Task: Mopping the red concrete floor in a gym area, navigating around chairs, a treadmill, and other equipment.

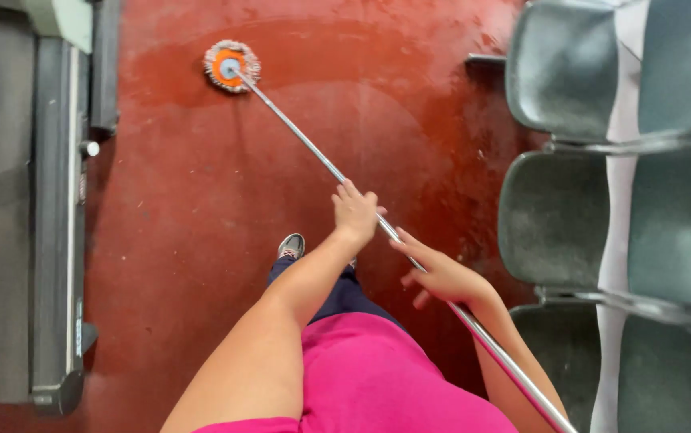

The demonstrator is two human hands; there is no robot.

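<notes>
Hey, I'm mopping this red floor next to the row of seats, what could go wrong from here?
The red floor looks wet and glossy around the mop head, and your shoe stands close to that patch, so slipping seems the main risk. The long metal handle runs back past your right hand toward the grey seats; a wide swing might knock them. Your left hand grips higher up.
</notes>
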